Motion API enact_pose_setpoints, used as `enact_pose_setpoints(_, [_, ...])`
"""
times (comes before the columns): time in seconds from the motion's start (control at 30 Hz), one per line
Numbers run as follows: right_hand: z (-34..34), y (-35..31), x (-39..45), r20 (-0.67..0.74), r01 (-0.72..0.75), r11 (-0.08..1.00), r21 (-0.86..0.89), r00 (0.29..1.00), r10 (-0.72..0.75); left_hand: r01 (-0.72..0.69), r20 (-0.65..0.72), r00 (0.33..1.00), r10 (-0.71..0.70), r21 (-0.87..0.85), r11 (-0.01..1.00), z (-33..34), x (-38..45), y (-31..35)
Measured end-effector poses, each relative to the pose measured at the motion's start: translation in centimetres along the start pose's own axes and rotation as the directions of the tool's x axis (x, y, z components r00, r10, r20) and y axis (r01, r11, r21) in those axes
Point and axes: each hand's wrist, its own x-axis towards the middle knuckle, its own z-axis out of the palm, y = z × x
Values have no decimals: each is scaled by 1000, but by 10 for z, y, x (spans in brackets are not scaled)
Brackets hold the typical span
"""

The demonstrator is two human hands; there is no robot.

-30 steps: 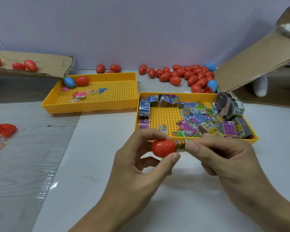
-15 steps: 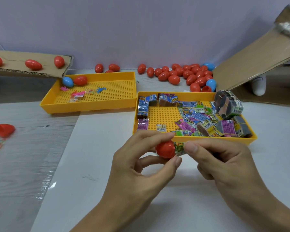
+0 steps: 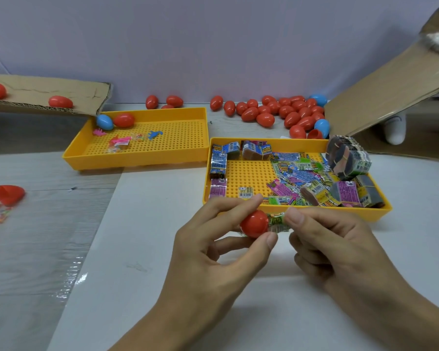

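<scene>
Head view: your left hand (image 3: pixel 213 252) pinches a red egg (image 3: pixel 254 223) between thumb and forefinger, with the other fingers loosely curled below. Your right hand (image 3: pixel 340 249) pinches a folded green leaflet (image 3: pixel 278 221), the rest of its fingers curled under. The leaflet's end touches the egg's right side; you cannot tell whether it goes inside. Both hang over the worktop (image 3: pixel 150 249), just in front of the tray (image 3: pixel 370 211), near its left end. That tray holds loose and bundled leaflets. Behind it to the left stands a second tray (image 3: pixel 137 160) with two eggs and small toys. Behind the tray lies a heap of eggs (image 3: pixel 284 115).
</scene>
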Motion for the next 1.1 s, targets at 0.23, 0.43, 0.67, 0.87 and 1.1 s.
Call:
enact_pose_setpoints(0.23, [0,-1,1,18,-99,984,148,995,97,53,-5,999,-53,-31,998,0,-1,-2])
enact_pose_setpoints(0.43, [-2,4,1,-53,-20,997,-71,998,16,48,7,999,-48,-16,999,0,-2,-2])
enact_pose_setpoints(0.67, [2,1,1,-106,112,988,-110,987,-123,-40,-17,999,41,26,999,0,-2,-5])
enact_pose_setpoints(0.87, [-1,5,0,-116,122,979,-163,983,-142,-89,-42,995,92,53,995,0,-2,-5])
enact_pose_setpoints(1.1, [-1,4,0,-108,46,980,-192,992,-68,-205,-82,972,221,166,965,1,0,-2])
